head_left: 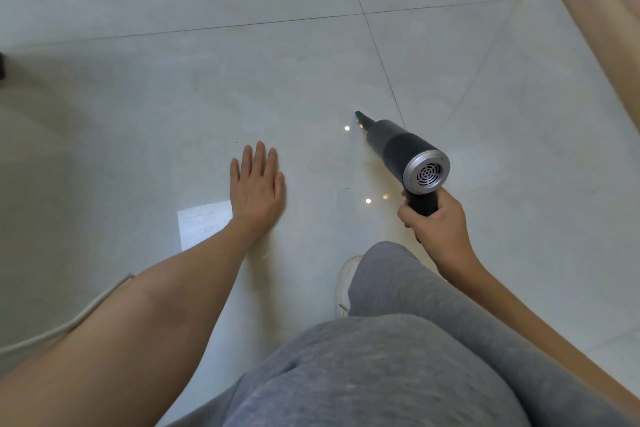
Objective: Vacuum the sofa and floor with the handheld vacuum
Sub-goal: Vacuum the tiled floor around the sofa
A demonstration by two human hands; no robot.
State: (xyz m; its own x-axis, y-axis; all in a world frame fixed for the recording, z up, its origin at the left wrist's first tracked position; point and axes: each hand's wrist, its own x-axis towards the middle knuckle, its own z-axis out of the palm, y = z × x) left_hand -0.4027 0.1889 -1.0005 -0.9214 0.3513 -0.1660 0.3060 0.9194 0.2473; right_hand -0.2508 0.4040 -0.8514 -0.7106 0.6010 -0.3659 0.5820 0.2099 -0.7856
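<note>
The handheld vacuum (407,152) is in my right hand (434,224), my fingers wrapped round its dark handle below the silver vented rear end, and its narrow black nozzle (363,118) slants down and away to the left, its tip at or just above the pale tiled floor (207,87), close to a dark grout line; I can't tell whether it actually touches. My left hand (258,187) is stretched out flat over the tiles well to the left of the vacuum, fingers straight and close together, holding nothing. Small bright spots of reflected light sit on the glossy tiles between my hands. Beside my left wrist lies a white sheet of paper (202,224), and a pale cord (69,322) runs under my forearm. My grey trousers (398,357) fill the bottom, with a white shoe (346,281) just beyond the knee. A tan sofa edge (595,10) runs down the upper right corner
</note>
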